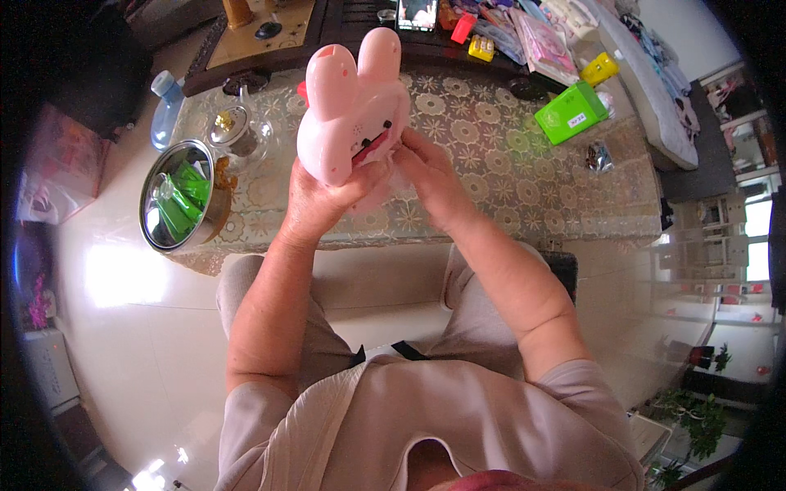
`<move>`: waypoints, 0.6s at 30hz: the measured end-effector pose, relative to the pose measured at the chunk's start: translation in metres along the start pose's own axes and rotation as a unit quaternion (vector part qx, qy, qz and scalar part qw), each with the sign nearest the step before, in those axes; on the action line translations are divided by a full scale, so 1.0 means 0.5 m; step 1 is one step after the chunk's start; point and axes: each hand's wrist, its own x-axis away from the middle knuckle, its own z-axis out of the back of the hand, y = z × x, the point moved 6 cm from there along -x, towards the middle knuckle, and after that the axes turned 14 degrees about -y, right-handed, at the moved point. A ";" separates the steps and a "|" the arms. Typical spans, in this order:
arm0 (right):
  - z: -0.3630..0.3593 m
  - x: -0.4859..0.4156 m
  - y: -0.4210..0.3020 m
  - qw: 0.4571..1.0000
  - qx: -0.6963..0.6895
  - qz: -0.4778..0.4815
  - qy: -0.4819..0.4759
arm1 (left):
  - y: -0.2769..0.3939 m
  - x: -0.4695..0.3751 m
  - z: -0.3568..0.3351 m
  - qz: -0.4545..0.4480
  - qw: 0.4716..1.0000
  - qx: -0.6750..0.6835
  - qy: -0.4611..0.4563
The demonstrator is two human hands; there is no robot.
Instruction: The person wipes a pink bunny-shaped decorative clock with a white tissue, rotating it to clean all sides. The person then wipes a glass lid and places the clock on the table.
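Observation:
Above the table's near part, my left hand (328, 196) grips the lower side of a pink plastic rabbit-shaped toy (334, 132), which is tilted with its two long ears pointing away from me. A slot shows in the tip of one ear, and small black parts and a darker pink opening show on its right side. My right hand (430, 172) touches the toy's lower right edge with bent fingers; its fingertips are partly hidden, so its hold is unclear. A bit of red shows behind the toy at its left.
A patterned tablecloth (491, 178) covers the table. Left stand a round metal tin (210, 202) with green packets, a glass teapot (255, 138) and a blue plastic bottle (166, 116). Right lie a green box (568, 113) and a small plastic packet (597, 157). A phone (417, 13) stands behind.

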 end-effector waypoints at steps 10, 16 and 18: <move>-0.064 0.023 -0.075 0.852 0.451 0.261 0.048 | -0.033 -0.004 0.031 -0.015 0.981 0.141 0.133; -0.018 0.013 -0.040 0.931 0.338 0.122 0.063 | -0.035 0.001 0.003 -0.021 0.979 0.190 0.071; 0.001 0.006 -0.009 0.967 0.247 0.039 0.056 | -0.032 0.001 -0.004 -0.012 0.985 0.164 0.053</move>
